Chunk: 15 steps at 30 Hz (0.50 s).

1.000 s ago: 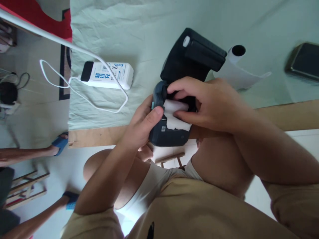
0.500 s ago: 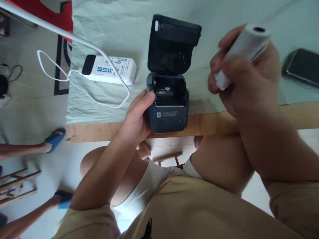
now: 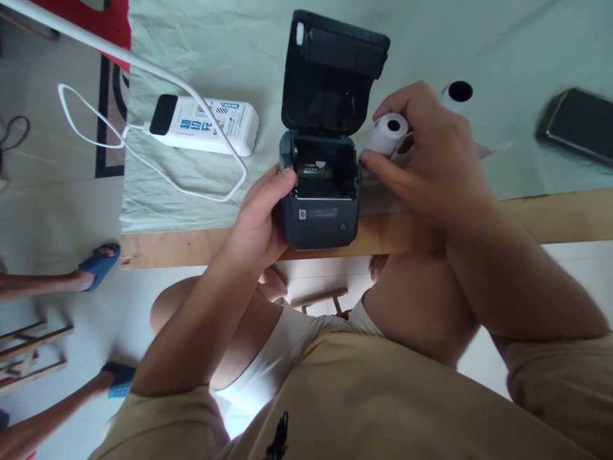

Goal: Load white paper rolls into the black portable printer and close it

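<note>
A small dark printer (image 3: 320,217) stands at the table's near edge with its lid (image 3: 332,73) flipped up and its paper bay bare. My left hand (image 3: 261,220) grips the printer's left side, thumb on its top rim. My right hand (image 3: 426,160) holds a white paper roll (image 3: 387,133) just right of the printer, the roll's hollow core facing up. A second paper roll (image 3: 457,94) lies on the cloth behind my right hand.
A white power bank (image 3: 204,124) with a white cable (image 3: 143,169) lies left of the printer on the pale green cloth (image 3: 230,45). A dark phone (image 3: 577,124) sits at far right. The wooden table edge (image 3: 550,214) runs across. Another person's sandalled feet (image 3: 98,265) are at the left.
My right hand took the paper roll out of the printer, lifted it to the right, then lowered it beside the printer. The printer now sits squarely on the table with its bay bare.
</note>
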### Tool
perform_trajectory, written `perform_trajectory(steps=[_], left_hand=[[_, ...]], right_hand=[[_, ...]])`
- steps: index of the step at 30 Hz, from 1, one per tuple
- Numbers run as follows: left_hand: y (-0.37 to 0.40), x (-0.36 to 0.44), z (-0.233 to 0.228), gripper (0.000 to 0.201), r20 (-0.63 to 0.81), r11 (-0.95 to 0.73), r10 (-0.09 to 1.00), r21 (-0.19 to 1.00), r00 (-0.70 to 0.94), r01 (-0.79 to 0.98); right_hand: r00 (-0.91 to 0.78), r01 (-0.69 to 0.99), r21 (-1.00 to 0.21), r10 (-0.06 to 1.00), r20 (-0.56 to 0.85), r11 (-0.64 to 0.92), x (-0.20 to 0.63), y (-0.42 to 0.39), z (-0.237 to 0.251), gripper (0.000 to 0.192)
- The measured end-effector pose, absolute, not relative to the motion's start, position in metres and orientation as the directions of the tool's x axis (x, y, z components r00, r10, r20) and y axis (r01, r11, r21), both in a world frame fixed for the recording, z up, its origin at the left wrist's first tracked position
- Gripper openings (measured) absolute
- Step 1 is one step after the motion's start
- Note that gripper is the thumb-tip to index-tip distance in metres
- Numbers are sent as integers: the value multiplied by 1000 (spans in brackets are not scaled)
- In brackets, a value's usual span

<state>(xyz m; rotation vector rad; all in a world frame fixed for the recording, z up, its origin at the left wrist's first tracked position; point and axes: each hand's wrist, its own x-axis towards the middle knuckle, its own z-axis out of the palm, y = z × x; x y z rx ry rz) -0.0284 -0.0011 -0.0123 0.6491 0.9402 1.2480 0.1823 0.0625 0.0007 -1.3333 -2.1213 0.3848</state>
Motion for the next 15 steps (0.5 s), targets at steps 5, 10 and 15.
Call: perform_trajectory(steps=[5, 10, 15], left_hand=[[0, -26, -9, 22, -266, 244, 964, 830, 28, -501], [0, -27, -8, 19, -256, 237, 966, 833, 31, -500], [0, -29, -11, 20, -244, 240, 968, 842, 56, -483]], right_hand=[[-305, 779, -496, 923, 234, 383, 180, 59, 5, 47], [-367, 787, -463, 913, 181, 408, 179, 56, 11, 42], [-412, 797, -433, 903, 122, 422, 178, 56, 9, 38]])
